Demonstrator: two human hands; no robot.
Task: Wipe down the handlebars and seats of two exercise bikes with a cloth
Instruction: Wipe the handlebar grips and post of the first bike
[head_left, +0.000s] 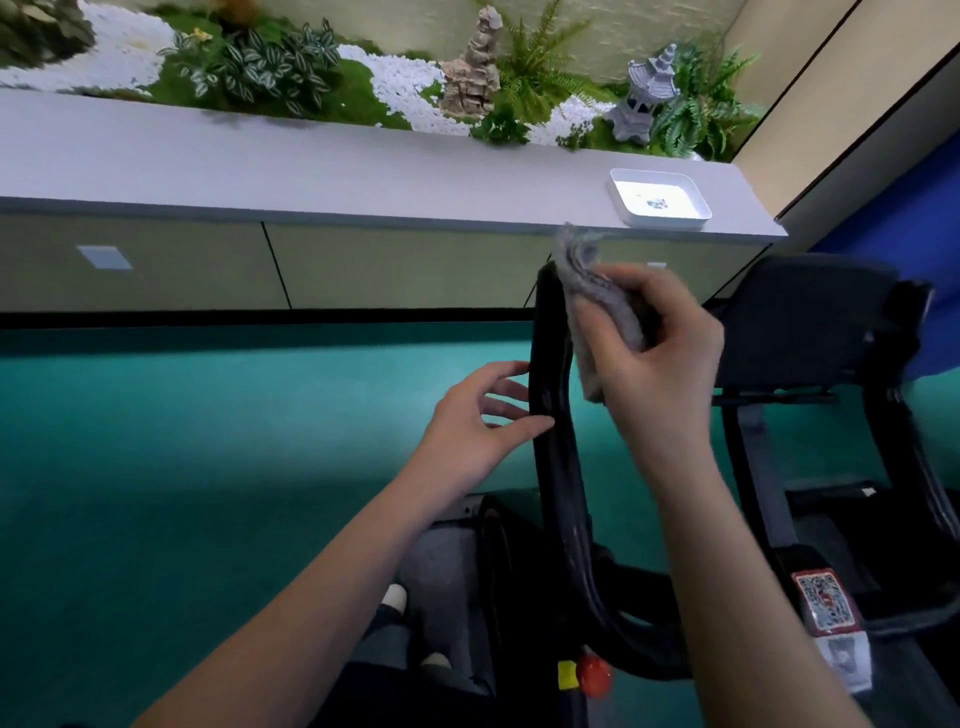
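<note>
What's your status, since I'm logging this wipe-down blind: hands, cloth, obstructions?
Right hand grips grey cloth at upper handlebar. Left hand open, fingertips touching the bar lower down. Nothing blocking the bar.

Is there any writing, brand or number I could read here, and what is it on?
No word or number is readable.
Red sticker on the bike frame: a square code pattern, print too blurred.
White sticker below it: another code, blurred.
Yellow tag by the red knob: nothing legible.
White tray on the ledge: a dark smudge, not readable.
</note>
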